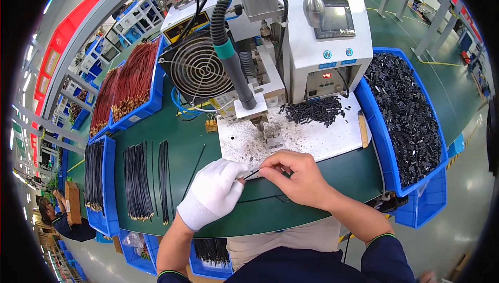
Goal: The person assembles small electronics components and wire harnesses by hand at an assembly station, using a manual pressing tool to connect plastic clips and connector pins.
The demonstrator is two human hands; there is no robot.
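My left hand (pixel 214 192), in a white glove, pinches a thin black cable (pixel 251 175) at the front edge of a stained white plate (pixel 332 145). My bare right hand (pixel 299 179) has thumb and forefinger closed on the same cable, a short way to the right. A length of black cable (pixel 257 198) trails below the hands over the green tabletop. Both hands are just in front of a benchtop machine's metal nozzle (pixel 257 120). Short black tubes (pixel 314 111) lie heaped on the plate behind my right hand. The cable's tip is hidden by my fingers.
Black cables (pixel 138 181) lie in rows at left, beside a blue bin (pixel 110 179) of more. Red cables (pixel 136 82) fill bins farther back. A fan (pixel 202 69) stands behind. At right are a wooden-handled tool (pixel 363 129) and a bin of black pieces (pixel 405 121).
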